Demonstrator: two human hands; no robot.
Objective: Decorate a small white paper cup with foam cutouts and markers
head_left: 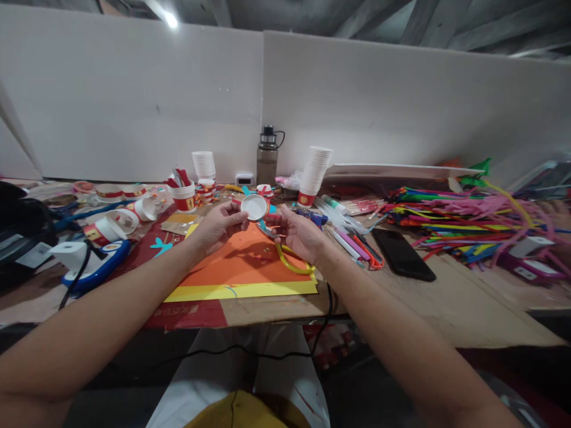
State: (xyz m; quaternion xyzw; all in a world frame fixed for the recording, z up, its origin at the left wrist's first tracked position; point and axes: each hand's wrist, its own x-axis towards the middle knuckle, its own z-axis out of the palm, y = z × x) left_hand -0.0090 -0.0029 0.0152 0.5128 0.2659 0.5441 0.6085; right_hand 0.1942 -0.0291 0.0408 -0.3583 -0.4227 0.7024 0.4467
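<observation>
Nearest the camera, mustard cloth [243,411] over white trousers [292,380] is cut off by the lower edge. Far left, a black object [12,229] is cut off; its white label [36,254] is illegible. Beside a blue glue gun [100,270], toppled red-and-white paper cups [102,228] bear marks too small to read. Red cardboard [207,315] carries unreadable printing. Centrally, above orange paper [218,264], the left hand [218,224] pinches the edge of a paper cup [255,207]; whether mouth or base faces the camera is unclear. The right hand [300,233] is at its right side, fingers partly hidden; its grip cannot be told. Rightward, a black smartphone [404,254] lies on brown cardboard [464,297]. White panels [401,107] stand behind, under a beamed ceiling [379,18].
</observation>
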